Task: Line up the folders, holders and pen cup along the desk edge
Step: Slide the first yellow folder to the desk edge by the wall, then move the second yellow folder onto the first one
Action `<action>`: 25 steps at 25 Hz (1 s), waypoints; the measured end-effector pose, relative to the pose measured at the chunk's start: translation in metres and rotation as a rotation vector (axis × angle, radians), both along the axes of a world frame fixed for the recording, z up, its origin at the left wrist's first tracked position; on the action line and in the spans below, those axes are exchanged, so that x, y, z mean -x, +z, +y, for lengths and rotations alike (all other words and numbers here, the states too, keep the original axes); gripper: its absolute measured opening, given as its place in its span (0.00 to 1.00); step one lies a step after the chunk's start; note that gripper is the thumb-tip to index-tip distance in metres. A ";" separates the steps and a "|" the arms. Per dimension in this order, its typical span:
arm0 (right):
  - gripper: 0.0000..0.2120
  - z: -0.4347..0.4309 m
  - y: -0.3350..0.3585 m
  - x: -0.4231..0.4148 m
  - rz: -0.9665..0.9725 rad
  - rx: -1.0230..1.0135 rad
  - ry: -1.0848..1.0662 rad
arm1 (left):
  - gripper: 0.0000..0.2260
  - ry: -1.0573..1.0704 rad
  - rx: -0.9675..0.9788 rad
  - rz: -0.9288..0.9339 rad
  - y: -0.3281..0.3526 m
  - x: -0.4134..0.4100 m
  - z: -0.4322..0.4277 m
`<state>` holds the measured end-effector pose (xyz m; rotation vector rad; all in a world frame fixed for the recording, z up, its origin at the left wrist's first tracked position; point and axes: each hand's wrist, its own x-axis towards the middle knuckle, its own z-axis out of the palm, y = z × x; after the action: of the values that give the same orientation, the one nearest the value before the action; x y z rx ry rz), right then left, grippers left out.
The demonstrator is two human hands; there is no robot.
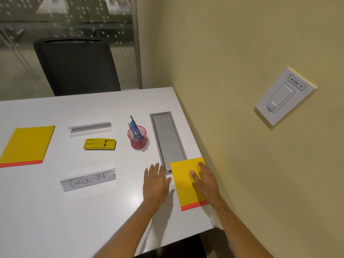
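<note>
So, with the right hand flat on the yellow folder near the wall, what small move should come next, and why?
Probably slide the yellow folder a little toward the near desk edge and turn it square. The right hand lies flat on it, the left hand rests open on the desk beside it. The folder sits skewed, its far corner over the grey cable tray.

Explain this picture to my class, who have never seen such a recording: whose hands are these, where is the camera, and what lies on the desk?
There is no machine: a person wears a camera on the head, looking down at their own bare hands. The right hand lies flat on a yellow folder by the wall; the left hand rests open on the white desk beside it. Nothing is gripped. Also there: another yellow folder, a red mesh pen cup, a "CHECK-IN" sign holder, a blank sign holder, a yellow plastic holder and a grey cable hatch.
</note>
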<state>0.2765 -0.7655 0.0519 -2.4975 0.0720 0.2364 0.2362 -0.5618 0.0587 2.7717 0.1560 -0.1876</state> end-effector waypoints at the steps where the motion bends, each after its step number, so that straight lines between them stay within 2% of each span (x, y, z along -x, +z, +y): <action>1: 0.31 0.012 0.004 0.006 -0.051 0.049 0.026 | 0.29 -0.027 -0.050 -0.005 0.005 0.003 0.010; 7: 0.32 0.098 0.037 0.046 -0.297 0.223 0.072 | 0.29 -0.111 -0.152 -0.207 0.031 0.036 0.082; 13: 0.33 0.208 0.080 0.109 -0.377 0.262 0.070 | 0.29 -0.117 -0.143 -0.310 0.072 0.090 0.188; 19: 0.33 0.334 0.133 0.171 -0.495 0.247 0.082 | 0.32 -0.084 -0.164 -0.345 0.127 0.152 0.307; 25: 0.34 0.435 0.175 0.212 -0.559 0.231 0.153 | 0.35 0.045 -0.220 -0.382 0.166 0.201 0.400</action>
<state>0.0641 -0.3304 0.2273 -2.7058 -0.3384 -0.4350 0.0350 -0.1618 0.2251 2.9535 0.1477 0.3919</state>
